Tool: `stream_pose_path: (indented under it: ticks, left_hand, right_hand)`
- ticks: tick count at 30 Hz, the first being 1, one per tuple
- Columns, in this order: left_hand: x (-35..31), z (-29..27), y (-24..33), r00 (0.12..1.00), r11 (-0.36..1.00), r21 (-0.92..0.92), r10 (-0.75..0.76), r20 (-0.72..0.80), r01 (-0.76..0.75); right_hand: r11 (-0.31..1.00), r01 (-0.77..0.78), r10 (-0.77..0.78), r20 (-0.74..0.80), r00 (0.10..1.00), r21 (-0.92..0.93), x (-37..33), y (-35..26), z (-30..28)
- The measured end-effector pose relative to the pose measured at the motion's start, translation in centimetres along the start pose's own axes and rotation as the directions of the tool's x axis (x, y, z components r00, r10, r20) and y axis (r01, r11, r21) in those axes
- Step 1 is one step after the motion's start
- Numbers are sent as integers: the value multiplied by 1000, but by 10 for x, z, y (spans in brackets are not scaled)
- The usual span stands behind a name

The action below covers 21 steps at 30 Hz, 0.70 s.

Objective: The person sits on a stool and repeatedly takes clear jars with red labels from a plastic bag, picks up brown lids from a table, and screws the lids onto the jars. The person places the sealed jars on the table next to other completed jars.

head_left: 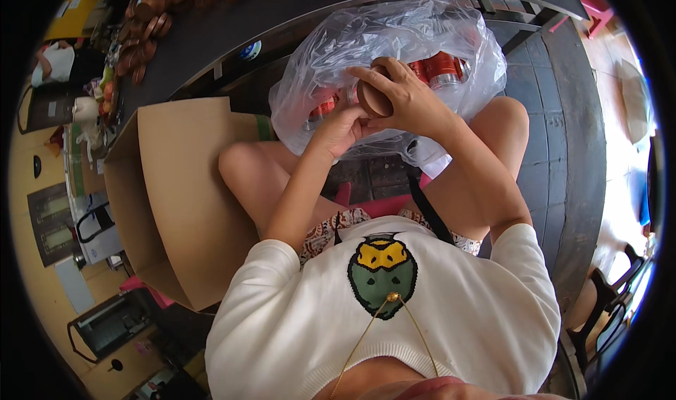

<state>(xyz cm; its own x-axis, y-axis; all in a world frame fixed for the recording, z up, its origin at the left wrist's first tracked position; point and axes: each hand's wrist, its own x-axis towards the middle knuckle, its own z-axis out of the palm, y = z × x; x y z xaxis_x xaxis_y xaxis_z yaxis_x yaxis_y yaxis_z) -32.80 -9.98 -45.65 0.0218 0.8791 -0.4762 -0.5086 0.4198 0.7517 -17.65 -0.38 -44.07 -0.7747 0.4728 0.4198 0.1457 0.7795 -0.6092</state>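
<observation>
Above the mouth of a clear plastic bag point(317, 55), my two hands meet around a jar point(352, 94), most of which my fingers hide. My left hand point(341, 131) is closed about its side. A round brown lid point(374, 98) faces up toward me, with the fingers of my right hand point(410, 98) wrapped over its edge. Whether the lid sits fully on the jar I cannot tell. Several jars with red labels lie in the bag, among them one red-labelled jar point(442, 69) right of my hands and a red patch point(325, 107) to their left.
An open cardboard box point(186, 189) stands at my left knee. Beyond the bag runs a dark table point(282, 5) with a heap of brown lids point(144, 30) at its left end. A pink stool point(598, 9) is at far right. Another person point(60, 62) is at far left.
</observation>
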Motion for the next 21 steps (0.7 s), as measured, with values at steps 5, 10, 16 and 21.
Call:
stream_pose_path:
  ticks: [5,10,16,21]
  left_hand:
    - [-19,7,-7,990,988,-68,138,-36,-140]
    - [-36,-8,-2,953,809,503,265,148,-303]
    - [-49,18,-38,988,981,-122,153,6,-151]
    - [-44,-9,-39,951,997,69,19,310,-42]
  right_hand:
    - [985,-93,85,61,994,145,-2,-13,-1]
    - [730,-351,282,209,936,587,-10,3,-21]
    - [486,-411,239,335,911,771,-8,8,-6]
    - [282,-477,117,464,878,833,-3,17,-10]
